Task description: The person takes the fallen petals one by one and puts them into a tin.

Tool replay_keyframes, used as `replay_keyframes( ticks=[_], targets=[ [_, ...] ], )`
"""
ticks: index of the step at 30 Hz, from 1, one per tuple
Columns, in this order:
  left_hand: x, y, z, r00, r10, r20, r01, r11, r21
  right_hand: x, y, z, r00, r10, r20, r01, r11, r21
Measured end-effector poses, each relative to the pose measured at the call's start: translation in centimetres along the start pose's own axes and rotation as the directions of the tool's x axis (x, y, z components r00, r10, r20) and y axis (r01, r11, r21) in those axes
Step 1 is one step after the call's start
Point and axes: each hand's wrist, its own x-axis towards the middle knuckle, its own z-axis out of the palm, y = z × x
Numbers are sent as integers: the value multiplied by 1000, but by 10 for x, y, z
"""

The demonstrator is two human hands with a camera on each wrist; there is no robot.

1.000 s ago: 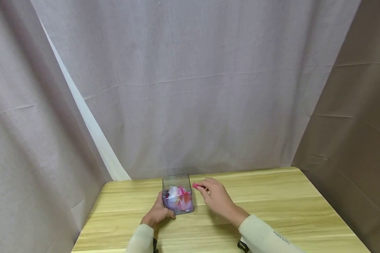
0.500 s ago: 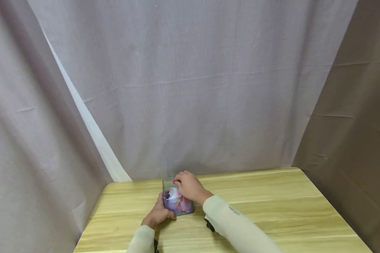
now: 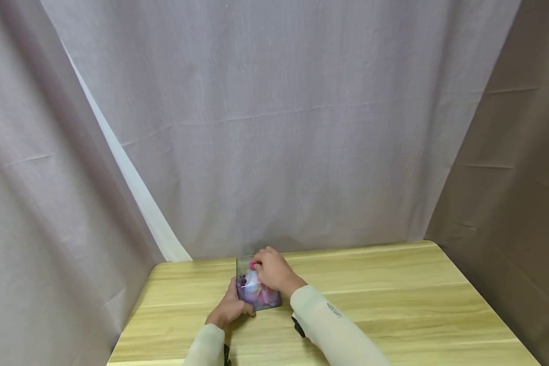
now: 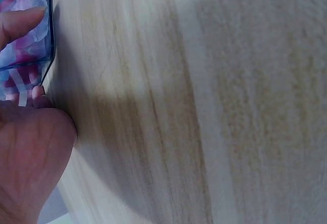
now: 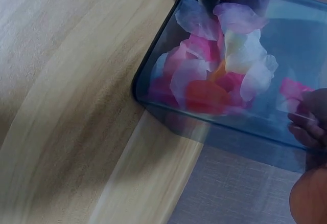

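Observation:
A clear, smoke-tinted box stands near the back edge of the table, with its open top showing. Inside lie loose petals in white, lilac, pink, red and orange. My left hand holds the box from its left side, its thumb along the near wall. Over the box's opening, my right hand pinches a bright pink petal between thumb and fingers. The right hand hides part of the box and contents in the head view. In the left wrist view the left thumb lies against the box wall.
The box rests on a light wood-grain table. Behind it hangs a grey curtain, with a pale gap at the left. A brown curtain closes off the right side. Dark straps show at both sleeve cuffs.
My right hand has moved left from beside the box to over its opening, carrying the pink petal. During the last half second it has barely moved. The left hand stays on the box.

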Motion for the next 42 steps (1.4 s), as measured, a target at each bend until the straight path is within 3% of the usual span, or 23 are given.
replay_keyframes(
  ticks=[20,27,33,38,42],
  targets=[
    [-3,3,1,1000,-1,22,1,1000,-1,-4,3,3,1000,15,-23,-15,1000,4],
    [3,4,4,1000,1,20,-1,1000,-8,-3,7,0,999,12,-38,-12,1000,-11],
    [3,3,7,1000,14,27,-14,1000,-19,-7,13,-3,1000,11,-28,-9,998,68],
    [3,3,10,1000,3,31,-2,1000,-32,-16,16,-15,991,-90,-95,98,991,90],
    [3,3,12,999,6,33,-4,999,-42,-45,17,-31,959,-201,-201,220,972,77]
  ],
)
